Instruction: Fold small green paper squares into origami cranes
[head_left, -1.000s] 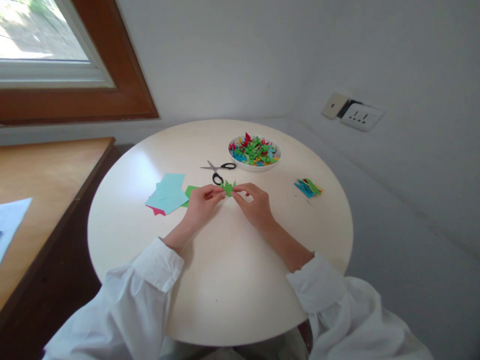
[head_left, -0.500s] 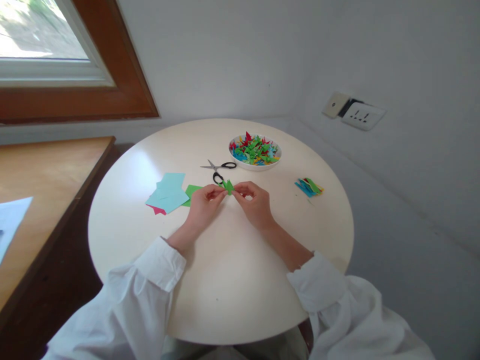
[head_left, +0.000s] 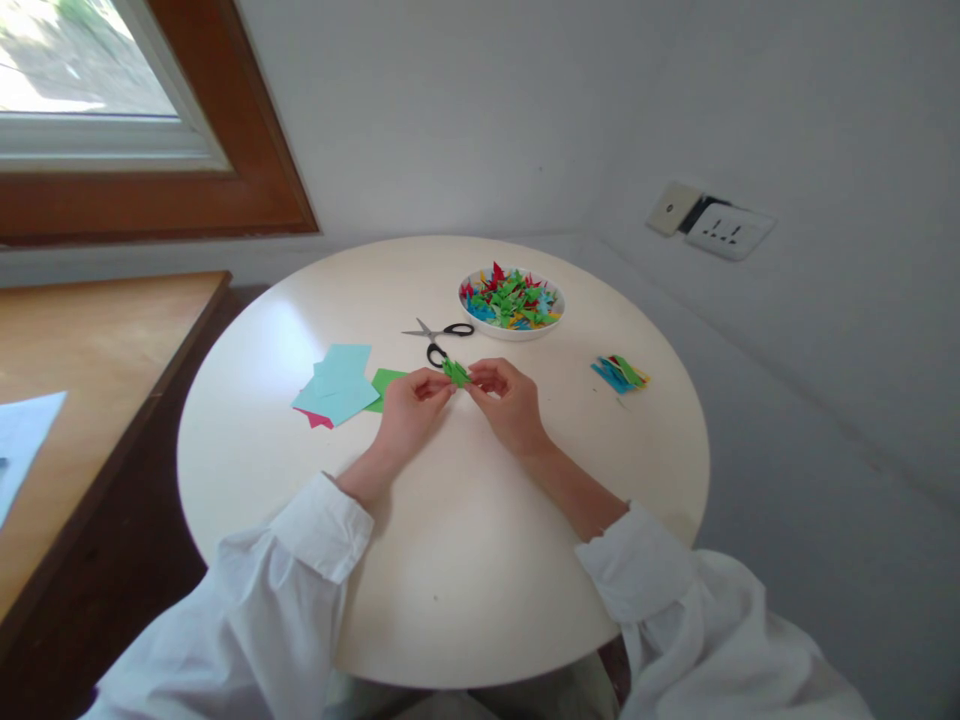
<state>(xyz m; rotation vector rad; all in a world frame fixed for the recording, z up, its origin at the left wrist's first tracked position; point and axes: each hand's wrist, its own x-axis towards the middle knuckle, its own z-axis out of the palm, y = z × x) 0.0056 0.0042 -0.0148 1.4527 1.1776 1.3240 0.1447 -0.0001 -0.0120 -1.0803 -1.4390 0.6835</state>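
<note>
Pinching a small green folded paper piece from both sides, we hold it just above the round cream table, a little past its middle. Our left hand has thumb and forefinger pressed together on the piece's left edge, the other fingers curled under. Our right hand nips the opposite side the same way, knuckles up, and the two hands almost touch. Just beyond the piece lie the black-handled scissors, blades pointing left, and past them a white bowl heaped with tiny folded shapes in red, green, blue and yellow. Off to the left, light blue sheets overlap a green sheet and a pink one. Well to the right sits a small stack of coloured folded pieces. As for trouble, by our reckoning the piece is tiny and the grip is all fingertip. A hard tug could tear a crease or crush a fold, and a slack pinch could let it drop and spring open. A loose white sleeve dragging across the table could also scatter those sheets. We can read no brand, label or writing anywhere, whether on the scissors, the bowl or the wall socket.
</note>
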